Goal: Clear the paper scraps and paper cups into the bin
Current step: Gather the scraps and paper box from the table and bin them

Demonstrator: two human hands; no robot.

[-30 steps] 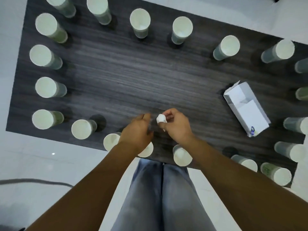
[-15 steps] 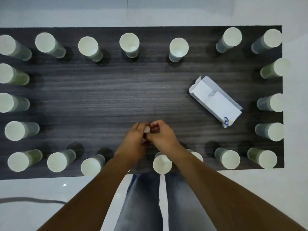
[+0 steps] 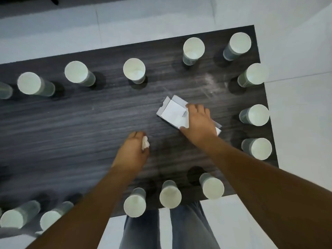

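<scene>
Your left hand [image 3: 133, 151] is curled closed around a small crumpled paper scrap [image 3: 145, 142], white and wrinkled, which sticks out between your thumb and fingers above the dark table [image 3: 71, 123]. The table surface has a fine grey wood grain, with some pale smears at the far right. Your right hand [image 3: 199, 123] lies over a white cardboard box [image 3: 173, 114], flat and rectangular with open flaps, and your fingers and thumb grip its two long sides. The box sits on the table, right of the centre. Round white paper cups [image 3: 133, 70] stand upright along the far, right and near edges, all with smooth pale rims. The picture is slightly blurred.
</scene>
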